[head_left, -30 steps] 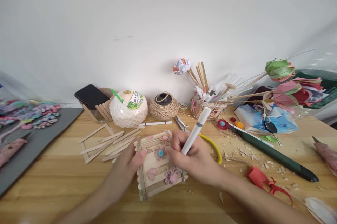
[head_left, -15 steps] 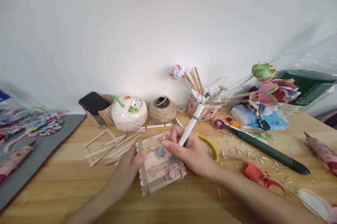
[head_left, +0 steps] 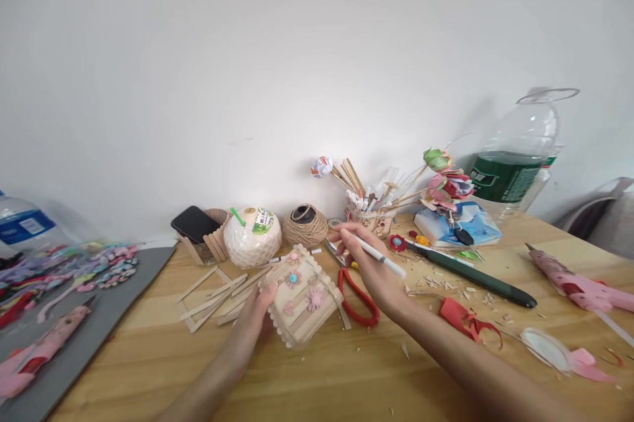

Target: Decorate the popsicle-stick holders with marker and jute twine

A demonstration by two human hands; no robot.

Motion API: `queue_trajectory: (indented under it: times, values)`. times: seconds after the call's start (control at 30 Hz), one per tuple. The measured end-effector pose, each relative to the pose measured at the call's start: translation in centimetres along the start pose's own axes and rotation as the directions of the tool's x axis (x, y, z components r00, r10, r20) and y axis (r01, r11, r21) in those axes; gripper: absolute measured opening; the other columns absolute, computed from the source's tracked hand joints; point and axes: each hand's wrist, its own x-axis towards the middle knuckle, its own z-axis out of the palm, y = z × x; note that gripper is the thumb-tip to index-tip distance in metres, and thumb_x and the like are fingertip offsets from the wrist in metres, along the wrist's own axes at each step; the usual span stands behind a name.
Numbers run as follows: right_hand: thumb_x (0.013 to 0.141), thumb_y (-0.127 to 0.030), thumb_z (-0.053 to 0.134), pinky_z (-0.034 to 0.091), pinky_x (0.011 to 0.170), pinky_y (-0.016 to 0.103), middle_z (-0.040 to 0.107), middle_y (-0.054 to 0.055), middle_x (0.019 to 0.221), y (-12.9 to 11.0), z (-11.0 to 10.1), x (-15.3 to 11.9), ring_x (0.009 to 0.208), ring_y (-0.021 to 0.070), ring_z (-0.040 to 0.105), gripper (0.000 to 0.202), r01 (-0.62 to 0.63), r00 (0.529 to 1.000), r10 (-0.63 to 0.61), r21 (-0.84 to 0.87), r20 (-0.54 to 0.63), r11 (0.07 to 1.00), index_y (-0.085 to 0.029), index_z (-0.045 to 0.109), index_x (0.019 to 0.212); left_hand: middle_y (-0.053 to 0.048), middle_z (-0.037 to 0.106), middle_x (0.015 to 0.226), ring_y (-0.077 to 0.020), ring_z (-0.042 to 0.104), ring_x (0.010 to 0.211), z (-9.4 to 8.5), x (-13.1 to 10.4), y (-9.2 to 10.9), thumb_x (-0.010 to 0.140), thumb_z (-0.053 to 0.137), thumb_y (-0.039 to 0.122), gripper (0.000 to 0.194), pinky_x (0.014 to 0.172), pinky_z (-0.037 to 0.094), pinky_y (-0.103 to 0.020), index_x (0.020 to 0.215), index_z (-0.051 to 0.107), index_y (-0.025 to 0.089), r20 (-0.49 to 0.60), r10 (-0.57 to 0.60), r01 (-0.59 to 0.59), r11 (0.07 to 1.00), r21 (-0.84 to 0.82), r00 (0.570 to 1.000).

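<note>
My left hand grips a craft-stick panel by its left edge, thumb on top, tilted above the table. Small pink flowers, a blue-centred flower and a pink heart decorate its face. A white marker pen lies between the fingers of my right hand, pointing down to the right and apart from the panel. Just below and behind that hand are red-handled scissors, partly covered by it. Loose craft sticks lie beyond my left hand.
Along the wall stand a phone in a stick holder, a wrapped coconut, a twine ball and a pen box with paper flowers. Glue guns lie at both sides. Wood shavings and a green pen-like tool are at right.
My right hand has lifted away from the panel, and the pen has swung to point down-right. The panel has turned in my left hand. The view has shifted, baring the scissors' red handles.
</note>
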Motion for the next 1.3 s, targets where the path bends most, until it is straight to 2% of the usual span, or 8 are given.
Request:
queue_trajectory:
  times: [0.1,0.17,0.3,0.43,0.53,0.67,0.83,1.3]
  values:
    - [0.087,-0.048,0.045,0.045,0.059,0.025,0.063,0.005,0.084,0.3,0.1,-1.7,0.074,0.0162,0.058,0.034,-0.048,0.998,0.047,-0.012,-0.036,0.999,-0.017,0.057,0.094,-0.010,0.057,0.129,-0.0277,0.050,0.121,0.5,-0.5,0.1,0.083,0.054,0.046,0.054,0.100,0.041,-0.041,0.129,0.048,0.018,0.013,-0.009,0.012,0.976,-0.218,1.000]
    - [0.086,-0.048,0.047,0.048,0.071,0.030,0.062,0.006,0.094,0.4,0.2,-2.7,0.088,0.0188,0.059,0.032,-0.044,0.998,0.043,-0.026,-0.040,0.999,-0.019,0.055,0.098,-0.009,0.058,0.129,-0.0266,0.052,0.119,0.8,-0.8,0.2,0.083,0.056,0.041,0.057,0.097,0.044,-0.039,0.134,0.041,0.021,-0.012,0.007,-0.010,0.953,-0.301,1.000]
    - [0.081,-0.049,0.055,0.040,0.096,0.038,0.054,0.008,0.117,0.6,0.4,-4.2,0.109,0.0200,0.054,0.037,-0.051,0.998,0.052,0.039,-0.041,0.998,-0.024,0.045,0.107,-0.006,0.054,0.134,-0.0220,0.050,0.121,1.1,-1.3,0.8,0.085,0.056,0.034,0.057,0.091,0.049,-0.030,0.137,0.036,0.024,-0.025,0.015,-0.024,0.923,-0.385,1.000]
    - [0.071,-0.050,0.067,0.037,0.099,0.042,0.045,0.014,0.128,1.3,1.0,-5.0,0.115,0.0234,0.051,0.055,-0.158,0.983,0.137,0.173,0.126,0.972,-0.025,0.037,0.110,-0.003,0.053,0.135,-0.0204,0.048,0.123,1.0,-1.4,0.9,0.087,0.053,0.034,0.050,0.086,0.052,-0.026,0.135,0.039,0.026,-0.012,0.014,-0.018,0.898,-0.440,1.000]
    - [0.065,-0.043,0.076,0.035,0.100,0.044,0.042,0.014,0.130,1.9,1.8,-5.4,0.118,0.0250,0.048,0.061,-0.150,0.955,0.081,0.227,0.284,0.962,-0.025,0.035,0.107,-0.003,0.057,0.131,-0.0201,0.051,0.120,0.8,-1.3,0.5,0.086,0.056,0.032,0.047,0.086,0.051,-0.025,0.131,0.044,0.026,0.034,0.042,-0.021,0.883,-0.469,0.999]
    - [0.062,-0.038,0.079,0.036,0.098,0.046,0.041,0.012,0.128,2.2,2.4,-5.7,0.118,0.0265,0.048,0.066,-0.158,0.938,0.062,0.262,0.341,0.952,-0.027,0.033,0.107,-0.005,0.065,0.118,-0.0210,0.059,0.108,0.5,-1.2,-0.2,0.081,0.063,0.030,0.044,0.083,0.052,-0.027,0.123,0.053,0.022,0.142,0.083,0.003,0.853,-0.522,0.986]
    - [0.064,-0.036,0.078,0.038,0.095,0.044,0.041,0.009,0.127,2.7,1.8,-5.3,0.118,0.0251,0.046,0.063,-0.112,0.944,0.008,0.301,0.329,0.947,-0.028,0.032,0.106,-0.005,0.068,0.109,-0.0224,0.064,0.098,0.0,-0.6,-0.8,0.074,0.070,0.027,0.043,0.079,0.054,-0.033,0.114,0.055,0.023,0.179,0.062,0.025,0.894,-0.447,0.982]
    - [0.064,-0.032,0.076,0.038,0.091,0.041,0.051,0.006,0.112,2.0,-0.4,-4.2,0.106,0.0222,0.051,0.061,-0.111,0.900,0.060,0.094,0.431,0.989,-0.026,0.033,0.106,-0.013,0.061,0.125,-0.0331,0.046,0.124,-1.0,0.8,-0.6,0.059,0.081,0.027,0.057,0.104,0.034,-0.045,0.110,0.060,0.015,0.178,0.091,-0.059,0.982,-0.181,0.980]
